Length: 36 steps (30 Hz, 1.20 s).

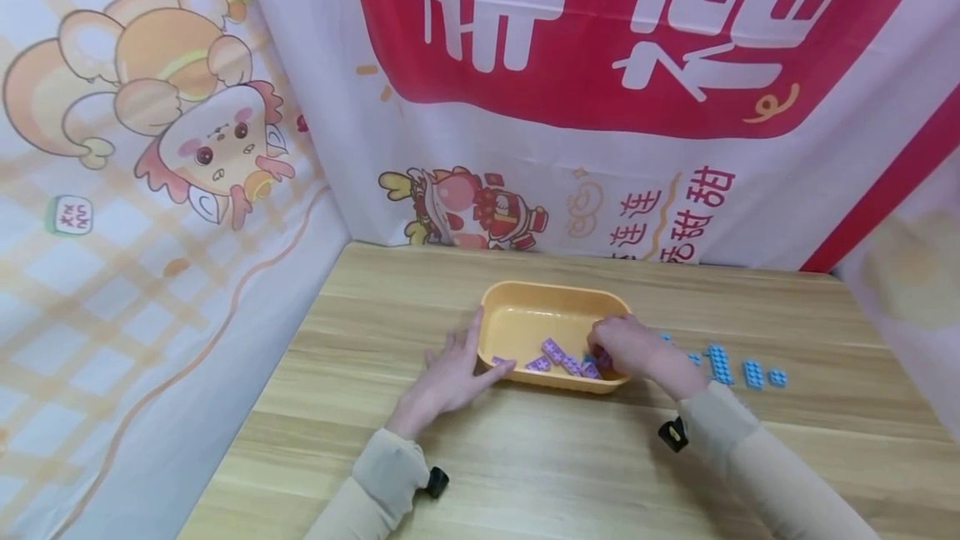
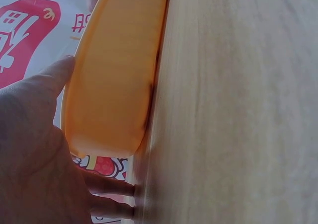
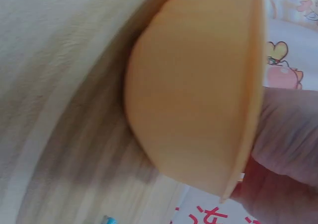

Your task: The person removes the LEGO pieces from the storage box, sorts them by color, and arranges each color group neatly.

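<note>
A shallow yellow plastic basin stands on the wooden table, with several purple toy building bricks lying along its near side. A bit of blue shows among them beside the right fingers. My left hand is spread at the basin's left end, its thumb over the near rim. In the left wrist view, the thumb touches the rim of the basin and two fingers reach the tabletop. My right hand reaches over the right rim, fingers bent down among the bricks. Its fingertips are hidden, so a grip cannot be made out.
Several blue building bricks lie in a loose row on the wooden table, right of the basin. The right forearm passes close in front of them. Printed cloth hangs behind the table and along its left side.
</note>
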{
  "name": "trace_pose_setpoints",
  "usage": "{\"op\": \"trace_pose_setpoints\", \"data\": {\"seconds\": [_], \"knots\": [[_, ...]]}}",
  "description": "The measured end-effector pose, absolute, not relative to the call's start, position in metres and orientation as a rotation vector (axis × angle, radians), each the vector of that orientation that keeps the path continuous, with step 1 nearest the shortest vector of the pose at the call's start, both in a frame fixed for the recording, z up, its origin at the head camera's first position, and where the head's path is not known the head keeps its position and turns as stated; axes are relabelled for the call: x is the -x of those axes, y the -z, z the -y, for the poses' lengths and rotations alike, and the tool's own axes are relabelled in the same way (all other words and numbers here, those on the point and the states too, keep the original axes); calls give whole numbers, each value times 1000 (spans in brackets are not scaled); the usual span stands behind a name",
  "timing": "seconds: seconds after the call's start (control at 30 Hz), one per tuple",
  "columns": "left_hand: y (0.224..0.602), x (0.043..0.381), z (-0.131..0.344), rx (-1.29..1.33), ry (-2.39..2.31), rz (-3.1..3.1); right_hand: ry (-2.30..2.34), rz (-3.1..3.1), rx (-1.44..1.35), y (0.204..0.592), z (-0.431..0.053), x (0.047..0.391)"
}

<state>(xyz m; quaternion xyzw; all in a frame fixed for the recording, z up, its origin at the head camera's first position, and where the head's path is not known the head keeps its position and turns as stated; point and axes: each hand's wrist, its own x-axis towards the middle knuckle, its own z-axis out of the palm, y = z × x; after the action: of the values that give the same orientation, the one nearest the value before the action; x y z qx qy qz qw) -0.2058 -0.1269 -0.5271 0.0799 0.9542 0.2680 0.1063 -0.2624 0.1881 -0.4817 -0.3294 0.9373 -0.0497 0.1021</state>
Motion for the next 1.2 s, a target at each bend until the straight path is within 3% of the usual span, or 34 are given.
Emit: {"op": "trace_pose_setpoints", "data": {"seconds": [0.83, 1.2], "knots": [[529, 204, 126, -265, -844, -2815, 347, -2712, 1090, 498, -191, 262], [531, 207, 126, -240, -767, -2821, 477, -2696, 937, 499, -188, 264]]}}
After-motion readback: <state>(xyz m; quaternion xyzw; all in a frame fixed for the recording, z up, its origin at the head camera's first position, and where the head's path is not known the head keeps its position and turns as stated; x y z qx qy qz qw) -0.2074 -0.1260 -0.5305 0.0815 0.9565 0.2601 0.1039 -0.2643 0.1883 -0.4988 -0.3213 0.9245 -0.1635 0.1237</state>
